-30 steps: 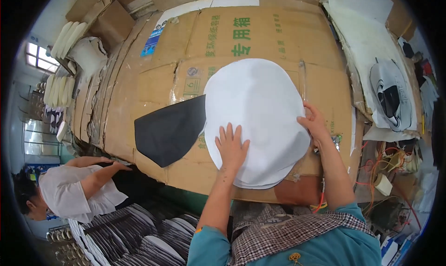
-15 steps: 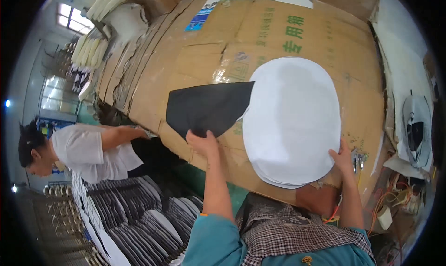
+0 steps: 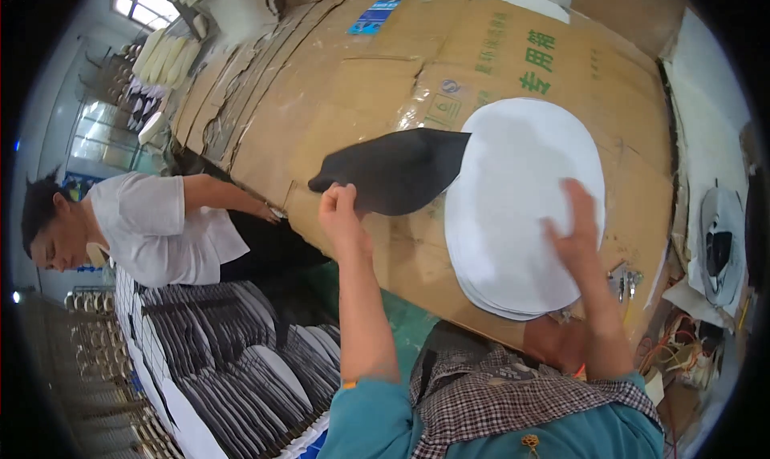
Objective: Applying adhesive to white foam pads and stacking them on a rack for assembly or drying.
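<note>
A stack of white oval sheets [image 3: 525,194] lies on the cardboard-covered table, with edges of several sheets showing along its lower left rim. To its left is a black sheet [image 3: 401,170], bent and partly raised, its right end meeting the stack's edge. My left hand [image 3: 341,210] pinches the near edge of the black sheet, left of its middle. Over the right part of the white stack is my right hand [image 3: 576,238], open with thumb and fingers apart and somewhat blurred; whether it touches the top sheet I cannot tell.
Brown cardboard [image 3: 321,106] covers the table. Small metal tools [image 3: 626,281] lie near its right edge. A person [image 3: 172,226] in a white shirt stands at the left, beside a rack of black and white pieces [image 3: 233,355]. Cables and clutter [image 3: 682,347] sit at lower right.
My left hand has raised and bent the black sheet, which lay flat before. My right hand has come off the stack's right edge and moved left over the white sheets.
</note>
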A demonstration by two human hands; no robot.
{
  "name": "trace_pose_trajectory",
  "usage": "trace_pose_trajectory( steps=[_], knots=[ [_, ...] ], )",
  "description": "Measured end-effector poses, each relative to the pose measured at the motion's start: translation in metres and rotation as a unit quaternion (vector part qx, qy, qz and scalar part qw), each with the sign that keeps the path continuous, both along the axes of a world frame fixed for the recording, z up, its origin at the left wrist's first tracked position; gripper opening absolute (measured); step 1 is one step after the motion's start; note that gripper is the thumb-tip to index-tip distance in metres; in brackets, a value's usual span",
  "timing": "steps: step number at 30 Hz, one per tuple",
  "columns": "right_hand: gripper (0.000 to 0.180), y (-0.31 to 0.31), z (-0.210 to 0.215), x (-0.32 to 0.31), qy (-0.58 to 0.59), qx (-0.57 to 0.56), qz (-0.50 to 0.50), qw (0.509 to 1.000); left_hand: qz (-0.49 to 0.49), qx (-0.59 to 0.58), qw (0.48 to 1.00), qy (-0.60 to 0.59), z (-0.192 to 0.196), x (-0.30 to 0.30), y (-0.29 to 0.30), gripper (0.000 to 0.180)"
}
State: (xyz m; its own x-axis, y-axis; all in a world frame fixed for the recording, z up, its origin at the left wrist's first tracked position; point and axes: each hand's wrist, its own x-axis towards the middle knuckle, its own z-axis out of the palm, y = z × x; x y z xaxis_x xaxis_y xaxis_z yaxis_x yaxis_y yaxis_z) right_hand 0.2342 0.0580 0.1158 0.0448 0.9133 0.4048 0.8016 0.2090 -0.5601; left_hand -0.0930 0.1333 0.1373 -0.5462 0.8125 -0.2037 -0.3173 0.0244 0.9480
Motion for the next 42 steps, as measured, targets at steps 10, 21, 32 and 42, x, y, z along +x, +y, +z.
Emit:
trace_pose_trajectory(
  steps=[10, 21, 32, 42],
  knots=[
    [0.054, 0.009, 0.038, -0.087, 0.147, 0.106, 0.196, 0.964, -0.139, 0.194, 0.971, -0.028, 0.127, 0.078, -0.097, 0.022],
    [0.031, 0.049, 0.011, 0.086, 0.305, -0.127, -0.038, 0.943, -0.31, 0.083, 0.911, 0.259, 0.0, 0.141, 0.022, 0.041],
    [0.038, 0.023, -0.11, 0.13, 0.23, -0.156, -0.151, 0.948, -0.521, 0.145, 0.544, 0.641, -0.116, 0.198, -0.059, 0.059],
    [0.039, -0.039, -0.096, 0.15, 0.11, -0.074, -0.225, 0.965, -0.511, 0.143, 0.523, 0.667, -0.11, 0.23, -0.017, 0.052]
  ],
)
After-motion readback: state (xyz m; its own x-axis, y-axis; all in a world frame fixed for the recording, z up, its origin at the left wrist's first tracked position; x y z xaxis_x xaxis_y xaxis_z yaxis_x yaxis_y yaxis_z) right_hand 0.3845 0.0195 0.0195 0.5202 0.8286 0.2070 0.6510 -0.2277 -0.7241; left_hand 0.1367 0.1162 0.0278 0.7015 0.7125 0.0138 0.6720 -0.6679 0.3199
